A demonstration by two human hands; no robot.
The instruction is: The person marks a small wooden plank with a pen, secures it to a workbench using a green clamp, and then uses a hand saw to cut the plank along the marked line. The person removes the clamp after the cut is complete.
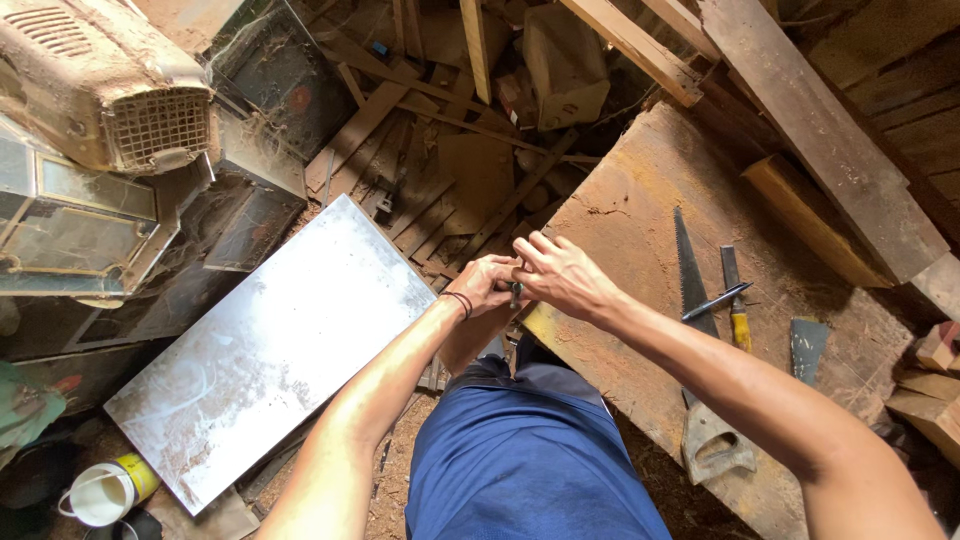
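A small dark object, too small to be identified, is pinched between the two hands, which are brought together just above the near corner of the dusty brown wooden bench. The left hand is curled around it from the left, a dark cord bracelet being worn at that wrist; the right hand is laid against it from the right, with the fingers spread upward. Whether the object is gripped by one hand or both cannot be told.

On the bench, to the right of the hands, a hand saw with a grey blade and worn pale handle is laid lengthwise. A black pen is rested across the blade, and a yellow-handled chisel is placed just beside it. A rectangular grey metal sheet is seen to the left, tilted over wood scraps. A white cup with a yellow band is seen at the lower left.
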